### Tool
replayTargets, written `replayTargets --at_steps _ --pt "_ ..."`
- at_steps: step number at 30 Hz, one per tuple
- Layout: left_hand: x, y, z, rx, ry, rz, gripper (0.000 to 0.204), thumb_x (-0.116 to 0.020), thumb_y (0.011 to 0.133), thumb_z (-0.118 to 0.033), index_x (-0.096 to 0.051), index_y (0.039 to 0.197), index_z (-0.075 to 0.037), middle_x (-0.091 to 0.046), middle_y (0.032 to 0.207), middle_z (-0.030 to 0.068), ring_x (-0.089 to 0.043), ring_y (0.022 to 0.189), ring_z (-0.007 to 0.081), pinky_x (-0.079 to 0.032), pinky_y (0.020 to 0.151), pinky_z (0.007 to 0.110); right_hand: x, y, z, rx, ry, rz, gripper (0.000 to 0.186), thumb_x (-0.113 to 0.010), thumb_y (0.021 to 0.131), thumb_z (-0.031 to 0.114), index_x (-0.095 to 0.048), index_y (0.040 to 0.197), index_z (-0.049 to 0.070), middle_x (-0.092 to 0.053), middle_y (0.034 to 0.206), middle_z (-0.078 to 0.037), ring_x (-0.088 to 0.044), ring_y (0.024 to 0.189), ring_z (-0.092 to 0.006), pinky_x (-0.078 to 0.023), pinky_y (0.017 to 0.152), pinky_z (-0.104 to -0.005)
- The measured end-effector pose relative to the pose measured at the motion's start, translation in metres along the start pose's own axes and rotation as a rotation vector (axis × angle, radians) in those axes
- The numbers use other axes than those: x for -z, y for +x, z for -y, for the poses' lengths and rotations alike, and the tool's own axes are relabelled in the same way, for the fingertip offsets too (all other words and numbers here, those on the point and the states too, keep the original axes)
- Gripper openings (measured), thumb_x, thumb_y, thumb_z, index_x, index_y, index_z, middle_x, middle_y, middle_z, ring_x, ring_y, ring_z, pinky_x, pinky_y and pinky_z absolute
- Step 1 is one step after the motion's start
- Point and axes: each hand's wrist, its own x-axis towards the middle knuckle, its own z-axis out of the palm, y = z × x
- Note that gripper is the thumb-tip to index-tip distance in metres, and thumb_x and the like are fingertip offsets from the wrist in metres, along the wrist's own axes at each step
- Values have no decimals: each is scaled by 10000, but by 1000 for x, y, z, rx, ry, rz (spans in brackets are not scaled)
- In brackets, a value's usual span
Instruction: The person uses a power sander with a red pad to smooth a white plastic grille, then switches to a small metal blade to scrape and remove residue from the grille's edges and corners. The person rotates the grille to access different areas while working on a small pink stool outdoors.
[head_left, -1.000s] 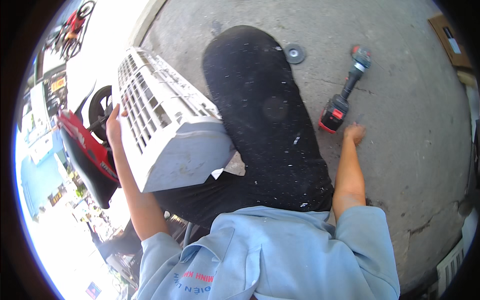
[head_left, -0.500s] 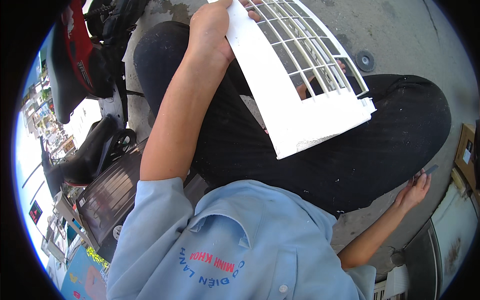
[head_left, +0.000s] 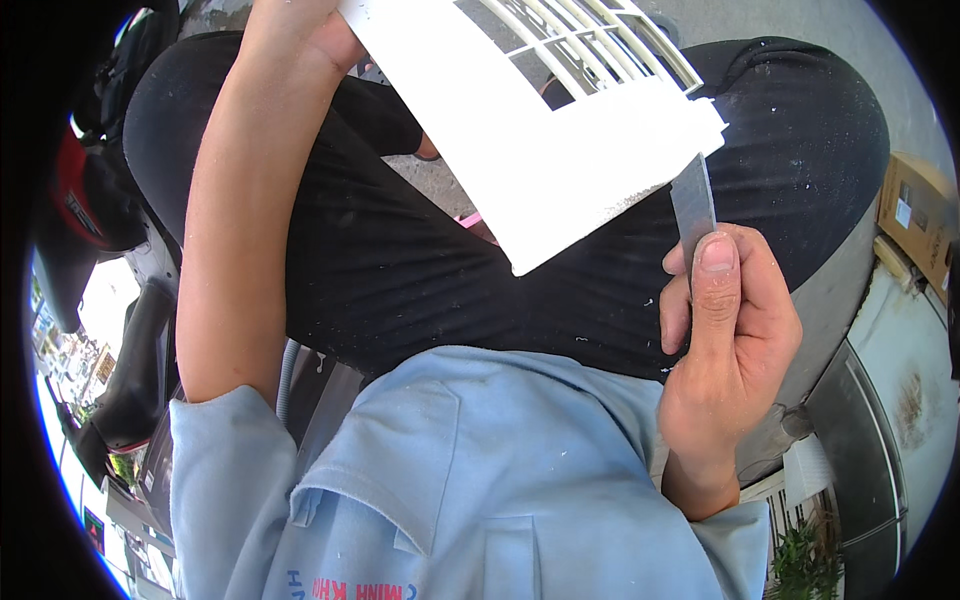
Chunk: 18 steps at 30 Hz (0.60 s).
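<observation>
At the far left, a bright strip of street holds a small dark sign [head_left: 93,530] with coloured marks, too small to read. Beside it, a red and black motorbike [head_left: 85,200] carries pale lettering on its red side; one knee and the left forearm stand in front of part of it. Next comes the left hand [head_left: 330,35], cut by the upper edge and gripping the long side of a white panel [head_left: 600,150], its fingertips mostly out of sight. The panel hangs tilted above the lap, its grille [head_left: 580,40] toward the top, and blocks the view of the black trousers [head_left: 400,260] and concrete floor [head_left: 830,25] behind it. Below, the light blue shirt [head_left: 440,430] bears red and blue lettering [head_left: 360,591], cropped at the lower edge. Right of the middle, the right hand [head_left: 725,310] is closed around a flat grey blade [head_left: 692,205], thumb laid along it; the blade's tip reaches the panel's lower right corner, though contact cannot be told. Further right are a green plant [head_left: 805,560], a pale sheet [head_left: 905,395] with a brown stain, and a cardboard box [head_left: 920,235] with dark print and a white label [head_left: 904,213].
</observation>
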Motion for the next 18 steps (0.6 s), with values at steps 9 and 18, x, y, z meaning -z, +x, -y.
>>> replayTargets --at_steps 9,18 --pt "11 11 6 28 39 15 295 -278 1043 -112 -460 1194 65 -599 859 136 -615 664 202 -585 614 375 -9 10 -12 42 -63 -12 254 -548 1059 157 -623 896 -23 -497 626 49 -361 531 16 -246 480 -194" --pt "7 2 2 93 -80 77 260 -249 1050 -110 -395 1193 51 -536 839 98 -541 611 130 -553 549 316 -12 6 -10 37 -149 55 191 -565 1026 76 -618 887 -45 -604 657 -40 -458 550 -27 -341 498 -195"
